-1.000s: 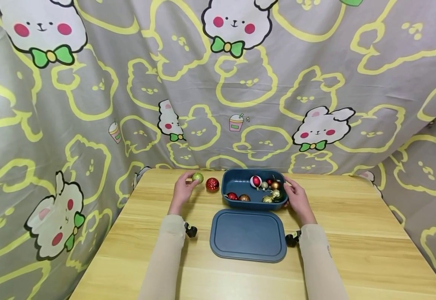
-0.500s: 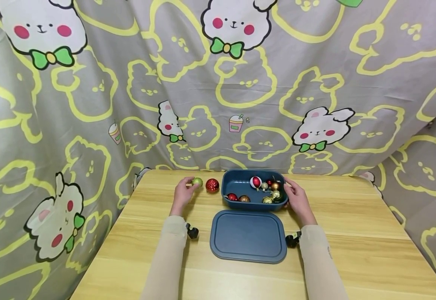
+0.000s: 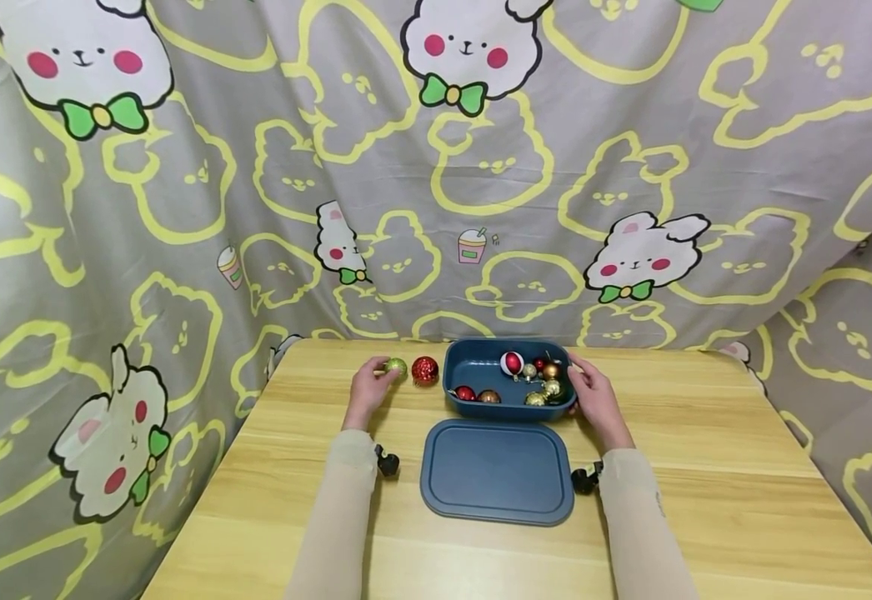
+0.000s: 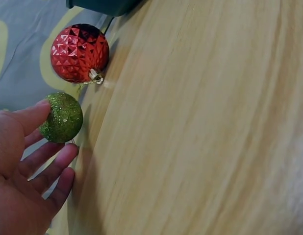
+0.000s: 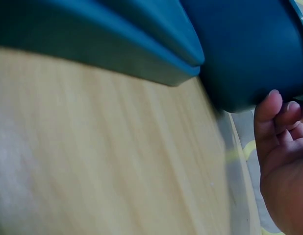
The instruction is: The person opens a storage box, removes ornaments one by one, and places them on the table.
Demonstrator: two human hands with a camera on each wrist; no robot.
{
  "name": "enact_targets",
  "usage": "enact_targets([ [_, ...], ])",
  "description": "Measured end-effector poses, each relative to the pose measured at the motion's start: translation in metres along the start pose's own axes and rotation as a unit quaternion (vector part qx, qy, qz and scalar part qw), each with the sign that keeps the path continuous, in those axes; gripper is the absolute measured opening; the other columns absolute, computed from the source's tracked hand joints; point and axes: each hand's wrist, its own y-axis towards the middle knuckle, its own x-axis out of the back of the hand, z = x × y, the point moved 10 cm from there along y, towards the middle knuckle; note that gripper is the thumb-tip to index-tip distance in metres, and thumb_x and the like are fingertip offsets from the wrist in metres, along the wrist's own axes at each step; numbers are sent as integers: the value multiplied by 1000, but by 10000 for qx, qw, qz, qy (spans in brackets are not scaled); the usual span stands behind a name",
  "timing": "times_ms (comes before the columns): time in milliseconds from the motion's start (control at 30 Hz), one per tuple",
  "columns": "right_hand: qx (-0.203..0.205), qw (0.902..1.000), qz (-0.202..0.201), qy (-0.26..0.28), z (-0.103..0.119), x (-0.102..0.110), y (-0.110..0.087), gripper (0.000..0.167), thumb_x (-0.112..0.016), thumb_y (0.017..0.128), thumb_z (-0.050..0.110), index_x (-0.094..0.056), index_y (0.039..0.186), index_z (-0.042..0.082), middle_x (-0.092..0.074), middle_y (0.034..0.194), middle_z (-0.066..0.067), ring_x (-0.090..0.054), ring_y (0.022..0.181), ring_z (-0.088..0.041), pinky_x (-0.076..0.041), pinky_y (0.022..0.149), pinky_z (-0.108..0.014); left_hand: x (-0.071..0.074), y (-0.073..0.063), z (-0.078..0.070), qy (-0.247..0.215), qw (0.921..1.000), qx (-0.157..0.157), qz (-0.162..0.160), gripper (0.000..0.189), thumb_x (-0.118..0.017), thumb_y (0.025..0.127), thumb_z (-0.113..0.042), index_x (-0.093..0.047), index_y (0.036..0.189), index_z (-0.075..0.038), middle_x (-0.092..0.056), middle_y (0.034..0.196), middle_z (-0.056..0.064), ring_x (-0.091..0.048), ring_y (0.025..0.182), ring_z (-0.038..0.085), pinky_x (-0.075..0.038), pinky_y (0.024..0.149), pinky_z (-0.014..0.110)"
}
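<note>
Green glitter ball (image 4: 64, 120) was at risk of rolling away

The left hand (image 3: 370, 387) held the green glitter ball between its thumb and a finger, the other fingers loosely bent and spread, well to the left of the box (image 3: 507, 412). Whether the ball touched the table (image 3: 676, 433) could not be told. With so few contacts on a round surface, a slack pinch seemed likely to let it slip and roll. The red ball (image 3: 425, 371) stood just beside it, between hand and box, so a low sideways move might have knocked it. The bent fingers of the right hand (image 3: 593, 398) gripped the box's right end; a pull there could have shifted the baubles inside (image 3: 551, 372) or run the box into the lid (image 3: 496, 472) lying just in front
</note>
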Motion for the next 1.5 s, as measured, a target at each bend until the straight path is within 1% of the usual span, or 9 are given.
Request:
enact_targets([
  [233, -3, 10000, -26, -5, -22, 1, 11, 52, -49, 111, 26, -40, 159, 7, -66, 81, -14, -58, 49, -19, -58, 52, -36, -2, -2, -1, 146, 9998, 79, 92, 47, -67, 103, -21, -56, 145, -2, -60, 140, 26, -61, 127, 44, -48, 109, 56],
  [367, 76, 9997, -132, -174, -32, 2, 15, 53, -49, 111, 34, -42, 159, 12, -68, 83, -9, -58, 49, -15, -57, 53, -32, -2, -4, -4, 300, 9995, -30, 26, 46, -66, 103, -22, -57, 144, -1, -61, 137, 26, -62, 125, 43, -49, 107, 55],
  [533, 230, 9994, -197, -170, -32, 3, 16, 52, -49, 111, 33, -43, 158, 12, -68, 82, -10, -57, 48, -15, -57, 52, -32, -3, -3, -3, 333, 9994, -8, 51, 47, -63, 105, -24, -56, 145, -2, -61, 138, 26, -61, 127, 43, -49, 107, 55],
  [633, 223, 9995, -224, -100, -31, 3, 16, 52, -50, 111, 33, -45, 158, 11, -67, 79, -7, -57, 48, -14, -56, 51, -32, -5, -2, 1, 226, 9995, 138, 164, 49, -63, 105, -26, -54, 148, -3, -59, 142, 25, -58, 130, 43, -47, 110, 55],
  [833, 163, 9997, -186, 73, -30, 1, 15, 51, -51, 111, 29, -45, 157, 8, -65, 74, -1, -54, 47, -12, -56, 49, -32, -6, 0, 2, 292, 9993, 157, 162, 48, -62, 105, -27, -56, 146, -3, -60, 141, 24, -60, 129, 41, -51, 106, 52],
  [1000, 26, 9997, -95, 222, -21, 1, 11, 51, -51, 110, 24, -43, 157, 4, -65, 75, -8, -56, 47, -17, -57, 50, -36, -7, 0, 2, 257, 9993, 156, 210, 49, -61, 106, -28, -54, 147, -4, -59, 144, 23, -58, 131, 42, -49, 108, 54],
  [1133, 79, 9998, 11, 198, -3, 0, 3, 50, -50, 110, 17, -42, 156, -2, -66, 78, -18, -57, 48, -24, -58, 53, -42, -7, -1, 2, 265, 9993, 142, 240, 49, -60, 106, -28, -53, 149, -4, -58, 145, 22, -57, 133, 42, -47, 111, 56],
  [1233, 135, 9999, 39, 71, 6, -1, -2, 49, -49, 110, 16, -41, 155, -3, -66, 79, -21, -58, 49, -24, -59, 54, -42, -7, -2, 1, 254, 9993, 142, 251, 50, -61, 106, -28, -53, 149, -5, -58, 145, 22, -57, 133, 42, -47, 111, 56],
  [1500, 119, 9998, 19, 149, 4, 0, -1, 50, -50, 110, 15, -42, 155, -3, -66, 81, -22, -57, 48, -22, -58, 53, -41, -5, -1, 1, 192, 9995, 176, 186, 49, -61, 106, -28, -54, 149, -7, -57, 146, 20, -58, 131, 41, -50, 108, 54],
])
